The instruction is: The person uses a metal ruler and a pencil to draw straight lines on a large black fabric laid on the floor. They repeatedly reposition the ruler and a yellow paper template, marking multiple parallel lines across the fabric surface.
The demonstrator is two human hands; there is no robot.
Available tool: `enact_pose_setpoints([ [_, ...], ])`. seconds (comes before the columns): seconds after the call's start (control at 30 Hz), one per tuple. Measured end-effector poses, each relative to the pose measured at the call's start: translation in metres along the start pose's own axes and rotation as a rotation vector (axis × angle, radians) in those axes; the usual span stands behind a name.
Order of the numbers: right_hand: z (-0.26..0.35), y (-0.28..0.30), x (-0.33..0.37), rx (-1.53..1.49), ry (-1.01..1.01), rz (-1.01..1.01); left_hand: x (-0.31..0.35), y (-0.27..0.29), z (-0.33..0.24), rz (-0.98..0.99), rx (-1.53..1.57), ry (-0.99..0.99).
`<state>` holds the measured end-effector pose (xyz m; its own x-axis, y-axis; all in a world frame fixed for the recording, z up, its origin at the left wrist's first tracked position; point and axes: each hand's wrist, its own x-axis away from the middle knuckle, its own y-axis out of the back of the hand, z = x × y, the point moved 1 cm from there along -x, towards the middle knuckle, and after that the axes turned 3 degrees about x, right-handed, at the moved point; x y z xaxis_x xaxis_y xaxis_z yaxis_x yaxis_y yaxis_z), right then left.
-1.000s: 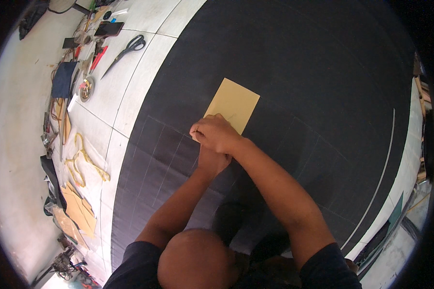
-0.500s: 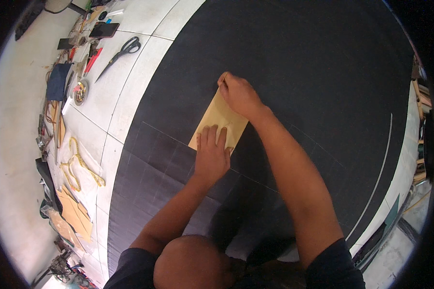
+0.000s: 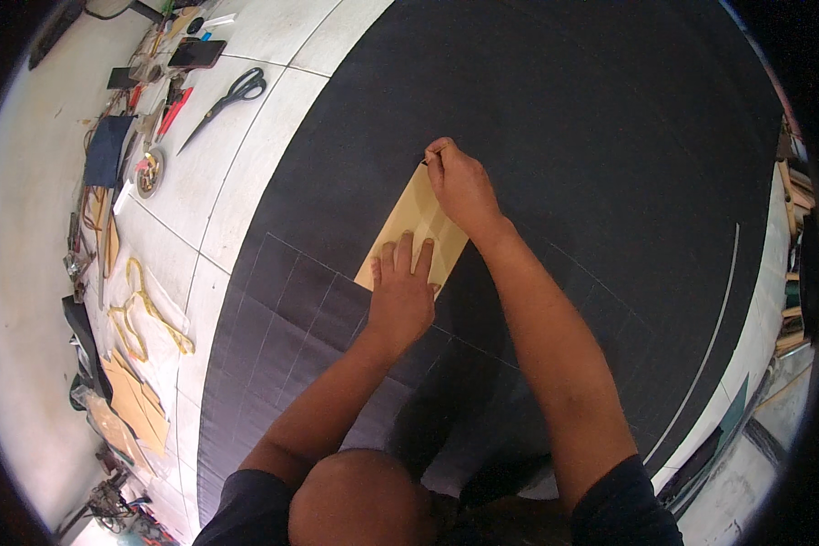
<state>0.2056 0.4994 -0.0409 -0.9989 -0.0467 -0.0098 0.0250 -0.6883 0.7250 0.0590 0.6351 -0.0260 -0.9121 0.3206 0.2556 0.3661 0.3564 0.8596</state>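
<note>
A tan card pattern piece (image 3: pixel 414 214), roughly rectangular, lies slantwise on a large dark cloth (image 3: pixel 628 118). My left hand (image 3: pixel 402 289) rests flat over its near end with the fingers spread. At the far end, my right hand (image 3: pixel 461 187) is closed in a pinch beside the card's far corner. Whatever the pinched fingertips hold is too small to make out. Thin pale chalk lines (image 3: pixel 314 259) form a row of strips on the cloth, left of and below the card, and more faint lines run to the right.
Black scissors (image 3: pixel 232 100) lie on the white tiled surface to the left. Also there are a yellow tape measure (image 3: pixel 136 300), a small round dish (image 3: pixel 149 173), a phone (image 3: pixel 197 55) and card pieces (image 3: pixel 135 400). A long pale strip (image 3: pixel 723 318) lies near the cloth's right edge.
My right hand has shifted slightly right along the card's far end, its fingers still pinched. The left hand stays pressed on the card.
</note>
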Motion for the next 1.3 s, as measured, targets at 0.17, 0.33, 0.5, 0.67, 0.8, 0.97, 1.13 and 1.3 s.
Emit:
enact_pose_setpoints([
  [0.17,0.001,0.003,0.018,0.074,-0.046,0.006,-0.001,-0.001,0.000,-0.009,0.000,-0.005],
  [0.33,-0.018,0.018,0.059,-0.017,-0.170,-0.125,-0.001,-0.002,0.000,-0.010,-0.027,0.010],
  [0.5,-0.034,0.028,0.083,-0.030,-0.219,-0.245,-0.001,-0.004,0.001,-0.017,-0.025,-0.012],
  [0.67,-0.035,0.028,0.085,-0.019,-0.191,-0.330,-0.003,-0.004,0.000,0.006,-0.020,-0.021],
  [0.8,-0.034,0.026,0.087,-0.121,-0.329,-0.305,-0.004,-0.004,0.003,-0.016,-0.017,-0.032],
  [0.97,-0.040,0.050,0.087,-0.700,-0.527,-0.635,-0.007,-0.005,0.007,-0.018,-0.078,-0.023],
  [1.13,-0.047,0.198,0.105,0.007,-0.297,-0.277,-0.018,-0.003,0.015,0.050,-0.213,-0.051],
  [1.3,-0.076,0.361,0.173,0.778,-0.036,0.121,-0.045,0.036,0.046,0.134,-0.348,-0.483],
])
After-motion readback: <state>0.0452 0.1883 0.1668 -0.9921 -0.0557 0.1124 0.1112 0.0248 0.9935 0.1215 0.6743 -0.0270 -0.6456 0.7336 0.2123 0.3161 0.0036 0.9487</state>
